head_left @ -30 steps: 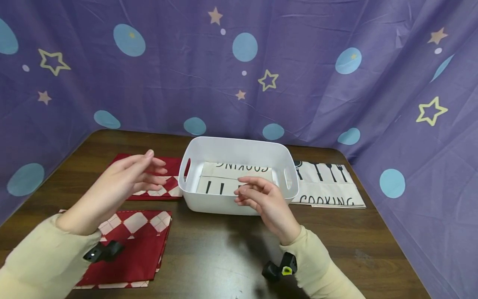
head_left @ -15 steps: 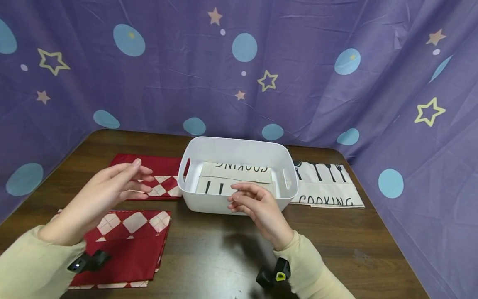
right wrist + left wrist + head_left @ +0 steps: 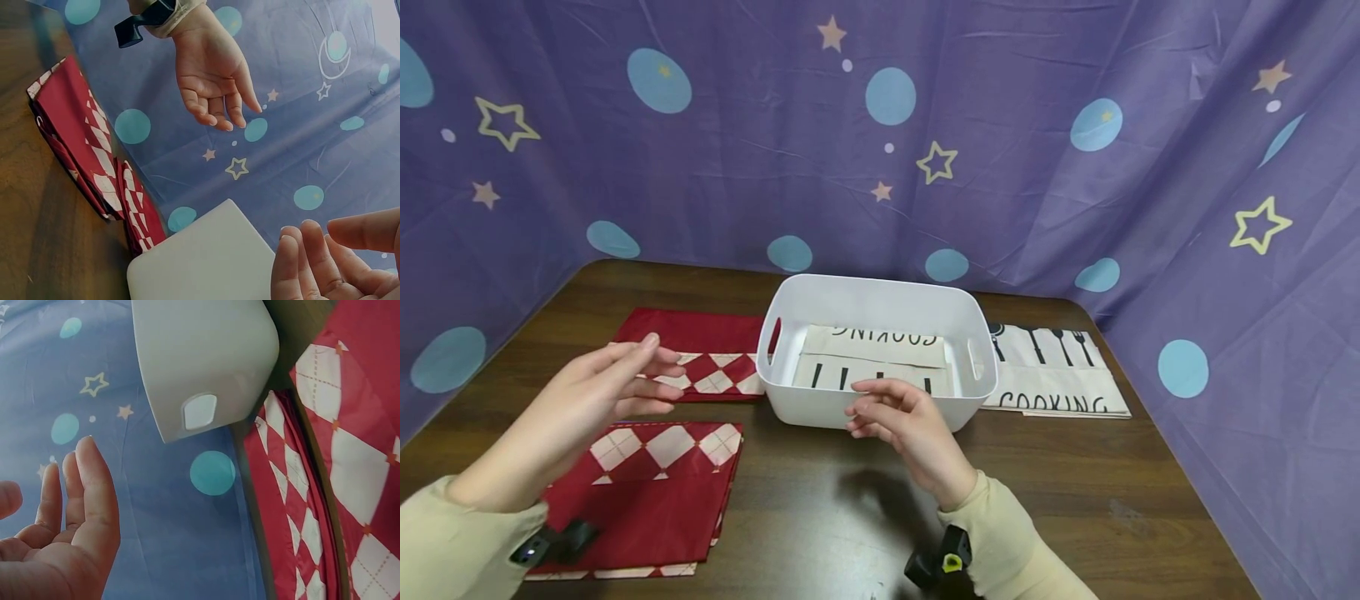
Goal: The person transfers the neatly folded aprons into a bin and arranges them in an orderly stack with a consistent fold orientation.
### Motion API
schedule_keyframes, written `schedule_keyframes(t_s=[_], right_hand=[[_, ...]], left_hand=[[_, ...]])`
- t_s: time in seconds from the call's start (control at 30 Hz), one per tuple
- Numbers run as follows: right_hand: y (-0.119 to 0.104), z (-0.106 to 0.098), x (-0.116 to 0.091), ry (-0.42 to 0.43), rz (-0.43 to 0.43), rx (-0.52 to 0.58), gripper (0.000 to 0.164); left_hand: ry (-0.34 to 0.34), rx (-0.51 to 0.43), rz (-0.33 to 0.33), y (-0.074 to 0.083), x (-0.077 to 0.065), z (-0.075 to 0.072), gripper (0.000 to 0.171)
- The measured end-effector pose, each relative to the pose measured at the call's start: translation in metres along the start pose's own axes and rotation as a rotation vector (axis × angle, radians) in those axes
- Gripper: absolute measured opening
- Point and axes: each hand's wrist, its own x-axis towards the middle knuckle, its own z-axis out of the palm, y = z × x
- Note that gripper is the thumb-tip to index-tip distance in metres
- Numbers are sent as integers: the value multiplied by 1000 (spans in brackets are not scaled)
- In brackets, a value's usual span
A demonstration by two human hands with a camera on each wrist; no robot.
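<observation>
Clock face: we centre the dial on the bin in the head view, with twelve o'clock on its far side.
White bin: we see a white, rounded-rectangular plastic bin point(image 3: 820, 408) with a slot handle in each end, standing upright at the dial's centre.
Cream cloth: inside the bin we note a folded cream cloth with black print point(image 3: 868, 354), lying flat on the floor, its word "COOKING" upside down to us.
Printed cloth: at three o'clock we find a second folded white cloth with black utensil figures point(image 3: 1052, 375), "COOKING" running along its near edge.
Far red cloth: at nine o'clock, just beside the bin, lies a folded red cloth with a diamond band on its near side point(image 3: 707, 332).
Near red cloth: at eight o'clock lies a larger folded red cloth with a diamond band on its far side point(image 3: 647, 517).
Left hand: toward nine o'clock we observe the left hand point(image 3: 591, 387), wide, fingers extended and gently bent, in front of the red cloths in our line of sight.
Right hand: between five and six o'clock, the right hand point(image 3: 916, 437) is raised before the bin's near wall, fingers loosely bent, a narrow gap to the thumb; its shadow falls below.
Wrists: we mark cream sleeves point(image 3: 1011, 542) and black wrist devices point(image 3: 940, 562).
Setting: beneath is a dark wood-grain table point(image 3: 805, 500); at twelve o'clock hangs a purple star-patterned curtain point(image 3: 737, 208).
</observation>
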Motion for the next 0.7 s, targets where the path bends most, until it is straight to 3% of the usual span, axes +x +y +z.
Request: schedule_keyframes(t_s=[0.2, 0.37, 0.5, 0.7], right_hand=[[6, 3, 0, -14, 13, -5, 39], [10, 6, 0, -28, 41, 0, 40], [14, 8, 1, -42, 52, -10, 41], [21, 11, 1, -69, 62, -7, 43]], left_hand=[[-7, -67, 4, -10, -3, -5, 21], [-24, -143, 50, -21, -6, -9, 25], [-23, -136, 66, -27, -7, -11, 26], [-21, -81, 37, -35, -12, -15, 26]])
